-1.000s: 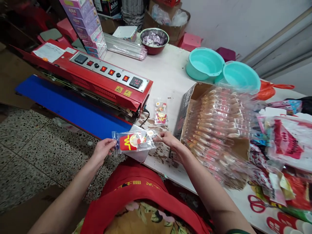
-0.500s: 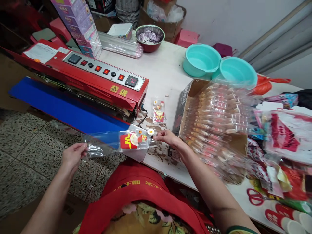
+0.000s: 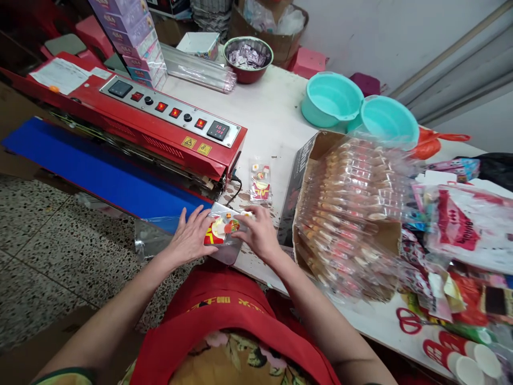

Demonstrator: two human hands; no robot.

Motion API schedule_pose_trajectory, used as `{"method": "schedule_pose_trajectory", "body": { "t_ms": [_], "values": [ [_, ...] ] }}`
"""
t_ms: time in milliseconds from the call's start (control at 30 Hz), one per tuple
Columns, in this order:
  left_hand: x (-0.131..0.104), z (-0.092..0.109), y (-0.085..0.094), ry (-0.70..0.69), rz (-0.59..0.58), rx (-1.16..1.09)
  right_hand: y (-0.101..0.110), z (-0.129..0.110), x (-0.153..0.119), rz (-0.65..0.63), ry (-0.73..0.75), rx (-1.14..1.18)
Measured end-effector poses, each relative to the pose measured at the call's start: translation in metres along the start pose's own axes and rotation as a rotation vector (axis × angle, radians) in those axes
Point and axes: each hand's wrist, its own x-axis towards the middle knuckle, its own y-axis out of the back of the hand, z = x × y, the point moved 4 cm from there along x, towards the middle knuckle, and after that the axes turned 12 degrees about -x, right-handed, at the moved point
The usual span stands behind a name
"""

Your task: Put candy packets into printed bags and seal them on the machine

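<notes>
One clear plastic pouch (image 3: pixel 158 238) lies over the metal plate (image 3: pixel 227 258) at the near left corner of the counter (image 3: pixel 280 107), its left end running past the plate. Inside are food-shaped pieces (image 3: pixel 218 231), the largest red and yellow. Left hand (image 3: pixel 187 235): fingers spread over the pouch, left of the pieces. Right hand (image 3: pixel 258 231): fingers bent at the pouch's right end; whether they pinch the film cannot be told. The hands are apart.

Step in hand, as judged: levelling the contents. The next move appears to call for a light hold on bare film, so the pieces do not slide.

Containers: the cardboard carton (image 3: pixel 290 195), near the counter's front edge, is packed with rows of filled clear packets (image 3: pixel 352 198). The steel bowl (image 3: pixel 251 76), toward the back edge, holds purple-and-white sachets (image 3: pixel 246 56). A second pouch (image 3: pixel 260 183) lies between the red sealing machine (image 3: pixel 168 136) and the carton.
</notes>
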Motion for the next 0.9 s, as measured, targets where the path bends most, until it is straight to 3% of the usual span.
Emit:
{"method": "schedule_pose_trajectory", "body": {
  "t_ms": [133, 433, 767, 833, 900],
  "values": [
    [-0.003, -0.006, -0.002, -0.004, 0.005, 0.007, -0.009, -0.026, 0.008, -0.111, 0.161, -0.15],
    [-0.007, -0.006, -0.001, 0.016, 0.007, -0.041, 0.014, 0.018, -0.027, -0.076, 0.073, -0.165],
    [-0.007, -0.006, 0.003, 0.023, -0.025, -0.017, -0.007, 0.003, -0.036, 0.018, 0.097, -0.113],
    [-0.004, -0.005, 0.008, 0.007, -0.05, -0.037, -0.007, 0.005, -0.042, 0.078, 0.035, -0.051],
    [0.003, -0.004, 0.015, -0.039, -0.104, -0.057, -0.007, 0.014, -0.05, 0.175, -0.119, 0.056]
  ]
}}
